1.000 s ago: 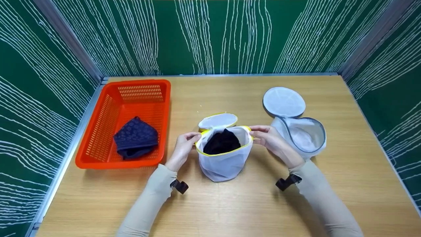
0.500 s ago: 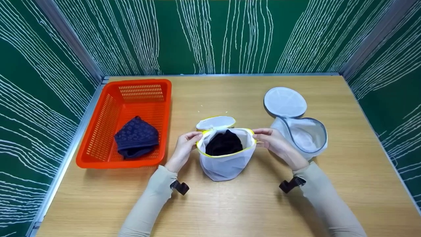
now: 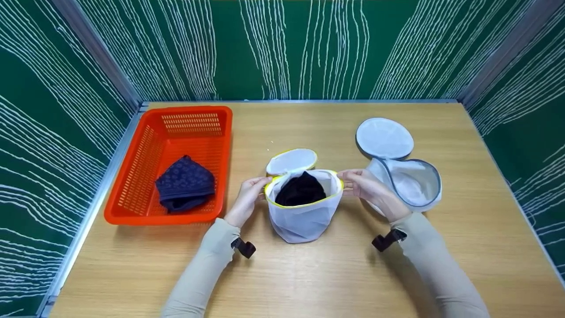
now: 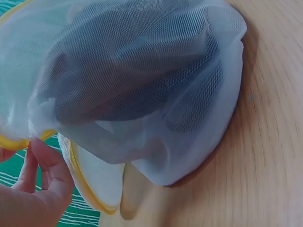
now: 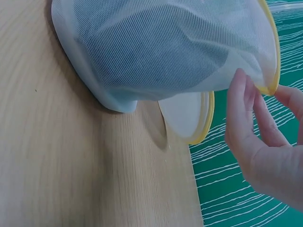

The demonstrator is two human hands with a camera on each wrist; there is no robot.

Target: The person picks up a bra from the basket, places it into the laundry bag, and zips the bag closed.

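A white mesh laundry bag (image 3: 304, 225) with yellow trim stands on the table, its round lid (image 3: 291, 162) folded back behind the opening. Black cloth (image 3: 301, 190) lies inside; its kind cannot be told. My left hand (image 3: 250, 197) pinches the bag's yellow rim on the left side. Opposite it, my right hand (image 3: 370, 189) pinches the rim between thumb and fingers. Through the mesh, dark fabric (image 4: 137, 71) shows in the left wrist view and likewise dark fabric (image 5: 151, 56) in the right wrist view.
An orange plastic basket (image 3: 190, 143) stands at the left, holding a navy patterned garment (image 3: 185, 183). Right of my right hand, a second mesh bag (image 3: 417, 183) with grey trim stands open, its lid (image 3: 385, 138) laid back. Green walls enclose the table.
Both hands keep hold of the yellow rim. The bag's lid tipped down slightly, then rose again, and the opening widened a little to the right.
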